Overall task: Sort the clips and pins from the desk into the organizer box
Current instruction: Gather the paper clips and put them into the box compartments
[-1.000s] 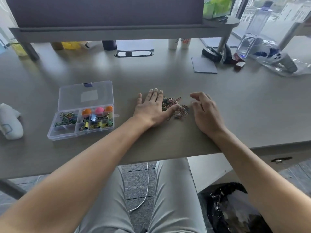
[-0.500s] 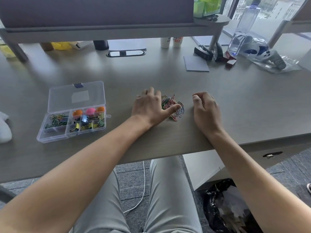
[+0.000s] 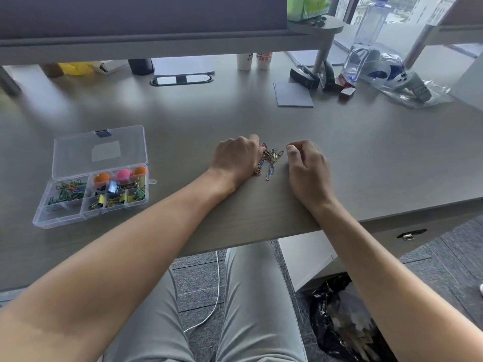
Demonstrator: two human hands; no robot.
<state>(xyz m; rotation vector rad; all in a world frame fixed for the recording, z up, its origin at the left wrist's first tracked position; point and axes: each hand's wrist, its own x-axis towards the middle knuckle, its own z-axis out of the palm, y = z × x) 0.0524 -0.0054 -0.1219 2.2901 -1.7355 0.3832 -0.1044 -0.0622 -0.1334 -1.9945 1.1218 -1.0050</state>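
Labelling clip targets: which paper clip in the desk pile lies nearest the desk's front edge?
The silver-blue paper clip, lying a little apart at the near end of the pile, between the left hand and right hand. The others bunch farther back.

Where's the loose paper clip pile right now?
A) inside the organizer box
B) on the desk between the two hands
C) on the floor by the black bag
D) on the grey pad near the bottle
B: the paper clip pile lies on the desk, with the left hand against one side and the right hand just beyond the other.
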